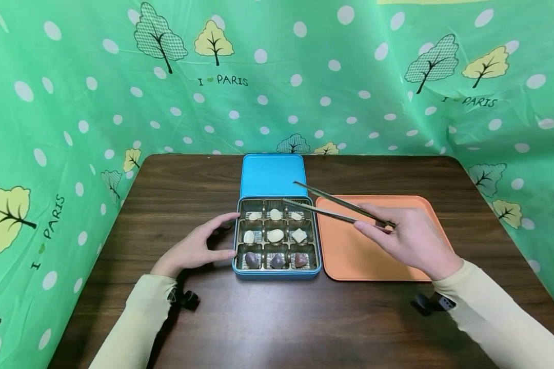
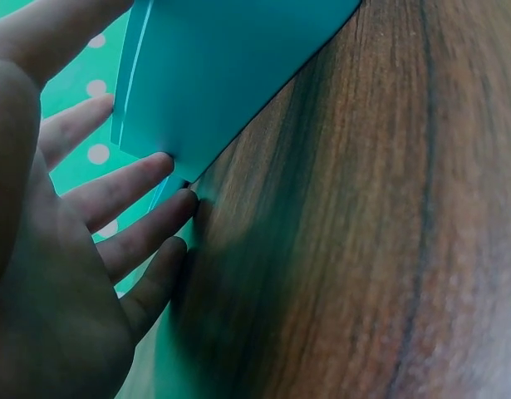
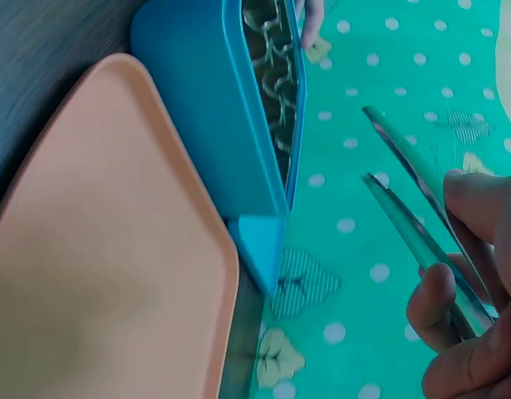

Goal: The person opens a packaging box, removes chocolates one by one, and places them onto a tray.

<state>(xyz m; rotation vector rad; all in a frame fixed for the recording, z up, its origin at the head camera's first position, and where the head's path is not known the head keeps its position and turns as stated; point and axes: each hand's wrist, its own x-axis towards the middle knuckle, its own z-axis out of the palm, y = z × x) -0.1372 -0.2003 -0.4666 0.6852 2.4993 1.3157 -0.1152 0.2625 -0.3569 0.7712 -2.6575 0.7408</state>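
Note:
A blue tin with a gold divided insert stands on the table, its blue lid laid back behind it. Pale stones sit in the back and middle rows of compartments; purplish stones fill the front row. My left hand rests against the tin's left side, fingers spread, with fingertips at its wall. My right hand holds metal tweezers above the tray. Their two tips are apart over the tin's back right part, with nothing between them.
An orange tray lies close along the tin's right side. Both stand on a dark wooden table. Green patterned cloth hangs behind and at both sides. Small black devices are strapped to both wrists.

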